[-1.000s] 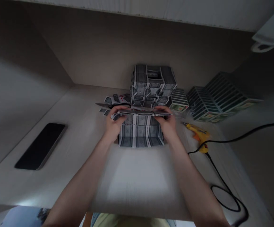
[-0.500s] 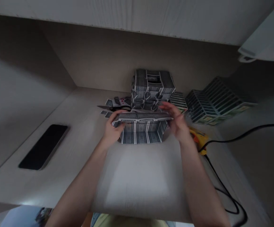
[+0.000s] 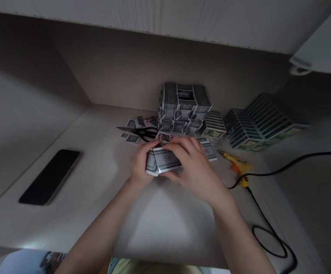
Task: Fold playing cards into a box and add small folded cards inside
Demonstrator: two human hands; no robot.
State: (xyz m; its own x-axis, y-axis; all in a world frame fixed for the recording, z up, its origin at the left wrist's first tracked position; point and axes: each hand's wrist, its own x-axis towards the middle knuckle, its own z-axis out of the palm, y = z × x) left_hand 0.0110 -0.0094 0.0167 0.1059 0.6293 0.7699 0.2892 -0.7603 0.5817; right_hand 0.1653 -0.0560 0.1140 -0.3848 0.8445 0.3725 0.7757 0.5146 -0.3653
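Since half a second ago, the right hand [image 3: 196, 169] has swung in from the right end of the wide, open-fronted card structure to the centre of the frame, close beside the left hand [image 3: 140, 161], and the open front no longer shows. Between them, mid-frame, is a grey-and-white patterned playing-card piece [image 3: 167, 160], its two visible card backs meeting at an angle; whether it is that same structure turned over, I cannot tell. The left fingers are curled round its left end, their tips partly hidden; the right fingers clamp it, bent over the top edge with the thumb underneath. The work seems to have shifted from steadying a wide form by its ends to closer handling. Just behind lie a red-and-white face card [image 3: 165, 136] and black-handled metal scissors [image 3: 144, 132]; right of centre, a yellow plastic glue gun [image 3: 241, 164] lies apart, untouched.
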